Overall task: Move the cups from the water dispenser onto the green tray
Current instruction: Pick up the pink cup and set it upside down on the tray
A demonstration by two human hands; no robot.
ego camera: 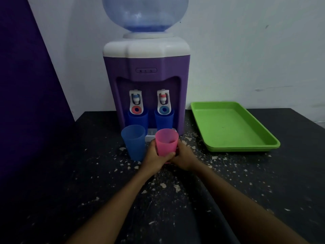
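A translucent pink plastic cup (pixel 166 141) stood upright in front of the purple and white toy water dispenser (pixel 146 81), clasped from both sides: the left hand (pixel 154 159) wrapped its lower left wall with the thumb across the front, and the right hand (pixel 184 156) closed around its right side. Whether its base touched the dark speckled bench (pixel 88 173) could not be told; the cup looked empty. Just to its left a translucent light blue plastic cup (pixel 133 141) stood on the bench, nothing visible inside. Two darker blue plastic cups sat under the taps, one left (pixel 138 119) and one right (pixel 164 119), their contents hidden. The shallow rectangular green plastic tray (pixel 263 146) lay to the right of the dispenser, holding no cups. A pale blue water bottle (pixel 145 14) topped the dispenser.
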